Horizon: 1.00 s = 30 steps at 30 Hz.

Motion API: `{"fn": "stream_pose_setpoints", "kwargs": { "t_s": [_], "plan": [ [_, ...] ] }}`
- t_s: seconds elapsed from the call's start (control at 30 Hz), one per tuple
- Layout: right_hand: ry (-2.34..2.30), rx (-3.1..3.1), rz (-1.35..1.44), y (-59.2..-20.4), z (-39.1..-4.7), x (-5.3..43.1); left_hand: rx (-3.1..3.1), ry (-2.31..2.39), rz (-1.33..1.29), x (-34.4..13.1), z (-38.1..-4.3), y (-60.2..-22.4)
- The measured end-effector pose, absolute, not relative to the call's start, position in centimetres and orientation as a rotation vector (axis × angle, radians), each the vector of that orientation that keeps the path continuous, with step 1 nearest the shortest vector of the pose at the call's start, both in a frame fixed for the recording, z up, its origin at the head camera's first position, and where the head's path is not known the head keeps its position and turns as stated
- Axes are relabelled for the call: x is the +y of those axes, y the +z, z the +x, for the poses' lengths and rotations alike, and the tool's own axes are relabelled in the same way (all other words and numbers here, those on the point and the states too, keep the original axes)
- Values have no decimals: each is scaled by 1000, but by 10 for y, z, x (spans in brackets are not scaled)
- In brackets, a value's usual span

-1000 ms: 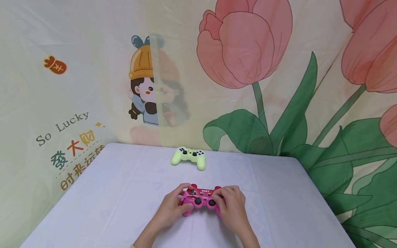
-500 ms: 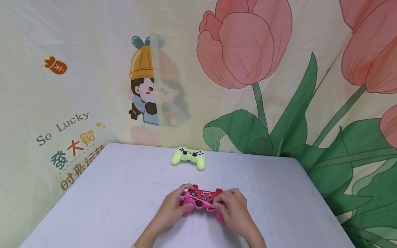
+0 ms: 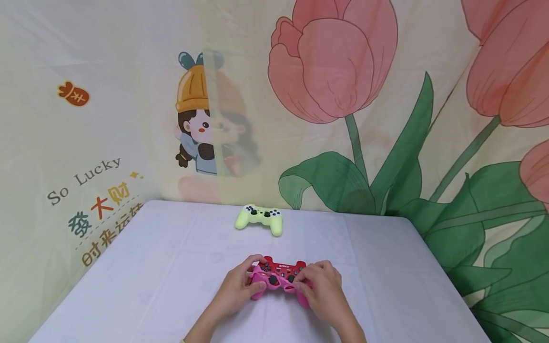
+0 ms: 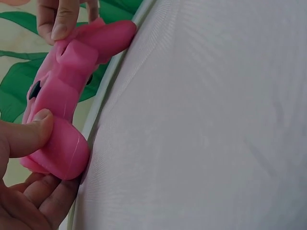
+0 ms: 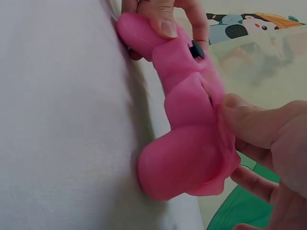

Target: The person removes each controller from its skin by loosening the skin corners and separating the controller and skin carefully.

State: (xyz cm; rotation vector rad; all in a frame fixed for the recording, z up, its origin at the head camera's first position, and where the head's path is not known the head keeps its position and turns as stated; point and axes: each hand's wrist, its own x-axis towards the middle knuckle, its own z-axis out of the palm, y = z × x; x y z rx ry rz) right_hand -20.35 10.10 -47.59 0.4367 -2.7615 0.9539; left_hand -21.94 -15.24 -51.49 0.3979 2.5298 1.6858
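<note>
A red game controller marked SONY sits low over the table, its handles wrapped in a pink silicone cover. Its upper face is bare, and the cover's edge runs slantwise below the buttons. A black left thumbstick pokes through a hole in the cover. My left hand grips the left handle, thumb on the front and fingers underneath. On the other side, my right hand pinches the cover's upper edge by the right thumbstick, as the right wrist view shows. That hand hides part of the controller's right side.
A pale yellow-green controller lies near the back edge of the table, which has a white cloth. Behind the table hangs a backdrop printed with tulips and a cartoon figure.
The right hand has shifted slightly rightward and pulled the cover's edge down, off the right thumbstick. More red face shows on that side. The left hand keeps its grip.
</note>
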Motion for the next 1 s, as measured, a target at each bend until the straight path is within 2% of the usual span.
{"fn": "stream_pose_setpoints", "kwargs": {
  "t_s": [0.53,1.0],
  "plan": [
    [900,-2703,155,-481,-206,87,2544,1650,338,-152,-218,-513],
    [928,-2687,401,-478,-213,68,2509,1700,355,-152,-216,-514]
  ]
}}
